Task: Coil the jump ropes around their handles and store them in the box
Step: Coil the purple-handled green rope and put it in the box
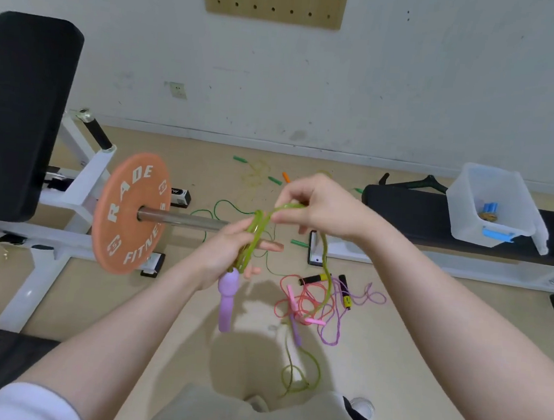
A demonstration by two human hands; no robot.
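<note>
Beige trousers (217, 412) and a shoe (363, 406) fill the bottom edge, with the tail of a yellow-green rope (300, 372) looping on the floor (159, 316) just ahead of them. Above that, the left hand (228, 255) grips a purple handle (226, 301) that hangs downward from its fist, several turns of the yellow-green rope wound around the fingers and the handle's top. The right hand (316, 206) is held slightly higher and pinches a span of the same rope between thumb and fingertips, the strand arching across to the left hand and also falling away toward the floor. On the floor below the hands lies a tangle: a pink rope (297, 303) with pink handles, a purple rope (358, 304) with black-and-yellow handles, and a second purple handle (295, 332). Farther out a thin green rope (232, 206) snakes under a barbell sleeve (181, 219) carrying an orange weight plate (131, 212), beside a white rack (80, 189) and black bench pad (19, 113). Near the wall lies a yellowish rope (255, 172) with green handles. To the right, a clear plastic box (490, 208) sits on a black bench (412, 218), well apart from the hands, with something blue inside.
</note>
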